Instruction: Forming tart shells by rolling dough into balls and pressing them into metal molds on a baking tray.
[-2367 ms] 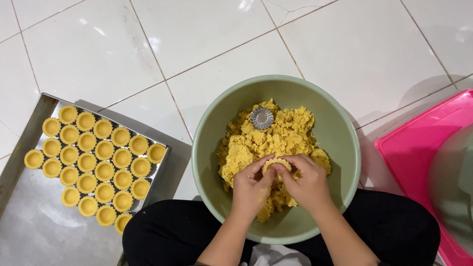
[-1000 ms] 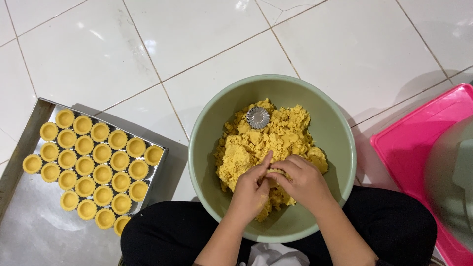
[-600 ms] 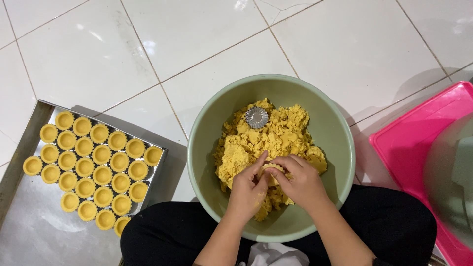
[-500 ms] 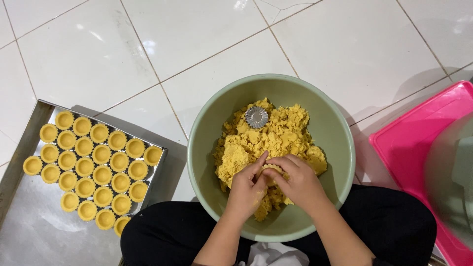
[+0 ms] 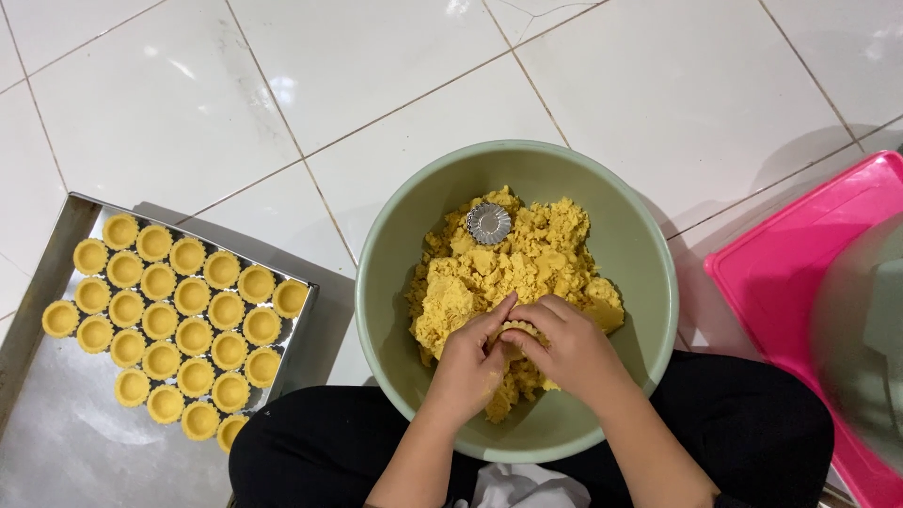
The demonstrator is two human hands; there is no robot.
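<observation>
A pale green bowl (image 5: 376, 282) on the tiled floor holds crumbly yellow dough (image 5: 527, 254). Both hands are inside it over the near part of the dough. My left hand (image 5: 470, 367) and my right hand (image 5: 564, 348) press together around a small fluted dough shell (image 5: 515, 328), fingertips on its rim. A small silver fluted tart mould (image 5: 488, 223) lies on the dough at the far side of the bowl, apart from both hands.
A metal baking tray (image 5: 56, 442) at the left holds several rows of yellow tart shells (image 5: 179, 325). A pink tray (image 5: 762, 292) with a grey blurred object (image 5: 861, 329) on it sits at the right. My black-clothed legs (image 5: 310, 452) flank the bowl.
The hands have kept working the small dough shell at the same spot, the fingers shifting slightly around it. The bowl, mould and tray have stayed put.
</observation>
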